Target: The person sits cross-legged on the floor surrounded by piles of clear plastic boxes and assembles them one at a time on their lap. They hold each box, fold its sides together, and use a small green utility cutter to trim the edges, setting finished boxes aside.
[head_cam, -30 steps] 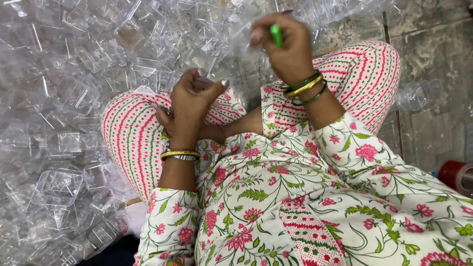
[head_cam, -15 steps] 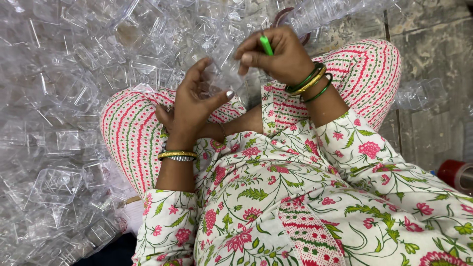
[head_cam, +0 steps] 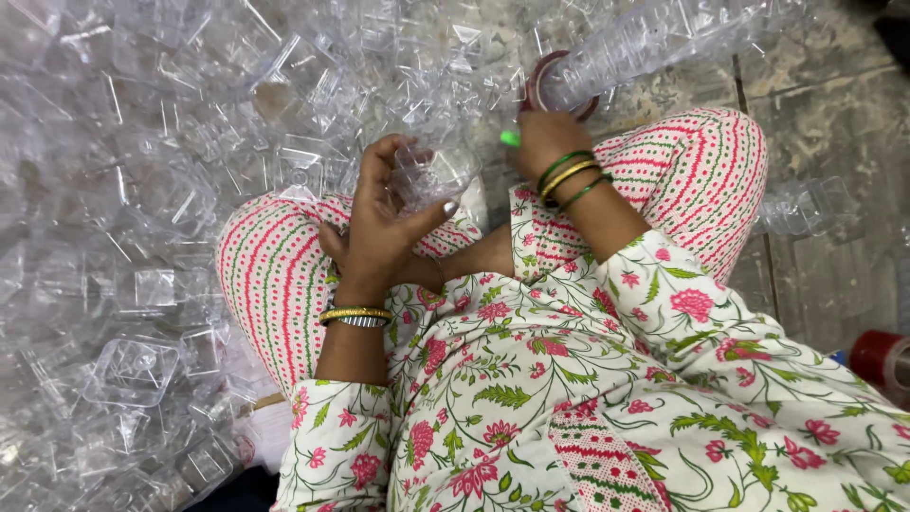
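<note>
Heap of clear plastic cups point(head_cam: 142, 190) covers the floor at left and far, within reach of the seated person. Stacked cup column point(head_cam: 654, 43) lies far right, its mouth just beyond the right hand point(head_cam: 542, 142), which pinches a small green tool point(head_cam: 510, 138). Left hand point(head_cam: 379, 223) grips one clear cup point(head_cam: 431, 175) over the lap, near centre, fingers curled round its rim.

A worn grey concrete floor point(head_cam: 834, 123) is seen at the right, marked by pale dusty patches and divided by dark straight joints. Most of the floor at the left and top is covered by a loose heap of clear plastic containers point(head_cam: 142, 190). A red cylindrical object point(head_cam: 882, 358) is cut off by the right edge. Even, soft light is cast throughout.
</note>
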A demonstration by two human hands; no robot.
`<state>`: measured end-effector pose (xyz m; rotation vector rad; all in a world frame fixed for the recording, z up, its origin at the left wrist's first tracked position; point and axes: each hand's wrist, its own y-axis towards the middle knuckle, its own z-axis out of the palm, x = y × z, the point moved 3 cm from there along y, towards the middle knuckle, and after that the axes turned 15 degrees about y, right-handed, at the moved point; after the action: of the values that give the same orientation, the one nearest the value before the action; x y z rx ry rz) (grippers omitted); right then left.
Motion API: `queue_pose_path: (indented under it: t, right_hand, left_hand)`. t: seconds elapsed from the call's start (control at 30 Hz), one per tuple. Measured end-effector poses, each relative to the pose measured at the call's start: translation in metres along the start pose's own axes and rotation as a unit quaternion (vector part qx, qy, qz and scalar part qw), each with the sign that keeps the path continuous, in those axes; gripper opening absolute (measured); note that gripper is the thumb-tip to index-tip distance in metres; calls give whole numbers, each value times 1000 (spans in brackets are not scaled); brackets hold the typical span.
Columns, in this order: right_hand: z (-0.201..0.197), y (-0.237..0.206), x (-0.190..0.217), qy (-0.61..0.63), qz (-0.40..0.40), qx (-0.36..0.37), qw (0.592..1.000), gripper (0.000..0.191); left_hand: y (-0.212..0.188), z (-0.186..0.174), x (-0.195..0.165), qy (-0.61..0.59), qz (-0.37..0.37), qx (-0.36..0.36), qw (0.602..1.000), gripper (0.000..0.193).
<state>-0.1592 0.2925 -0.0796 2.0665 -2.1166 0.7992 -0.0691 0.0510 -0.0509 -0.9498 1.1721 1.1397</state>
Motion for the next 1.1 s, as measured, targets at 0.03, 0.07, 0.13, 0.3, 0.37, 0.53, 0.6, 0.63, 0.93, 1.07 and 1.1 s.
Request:
queue_pose_path:
  t: [0.03, 0.07, 0.13, 0.3, 0.37, 0.53, 0.6, 0.63, 0.93, 1.07, 1.1]
  right_hand:
    - [8, 1, 1, -26, -11, 14, 1000, 28]
    - [17, 1, 2, -52, -22, 29, 998, 25]
    - [30, 0, 4, -61, -55, 23, 996, 26]
    - [43, 1, 1, -65, -102, -46, 992, 25]
    - [43, 7, -3, -85, -81, -9, 993, 21]
    - [18, 4, -1, 72, -48, 41, 995, 13]
    - [-6, -6, 5, 170, -55, 7, 984, 9]
    - [-23, -13, 11, 231, -101, -73, 965, 7]
    - [-86, -65, 60, 363, -415, -2, 834, 11]
    - [-76, -61, 55, 352, -437, 37, 827, 8]
    - [-71, -54, 47, 440, -356, 12, 824, 7]
  left_hand:
    - [0, 0, 0, -9, -8, -1, 1000, 80]
    - [0, 0, -1, 3, -5, -4, 1000, 82]
    - [-1, -1, -1, 25, 0, -11, 1000, 87]
    - [-1, -1, -2, 41, 27, -9, 999, 81]
    - [-1, -1, -2, 38, 21, -6, 999, 80]
    - [-4, -2, 3, 6, -23, -2, 1000, 77]
    - [-3, -1, 6, 54, -20, -35, 998, 79]
    - [-1, -1, 7, 78, -18, -52, 995, 80]
    - [1, 7, 9, 170, -10, -52, 984, 73]
    - [-1, 8, 5, 174, 5, -38, 984, 77]
    - [-1, 8, 4, 147, 0, -29, 989, 77]
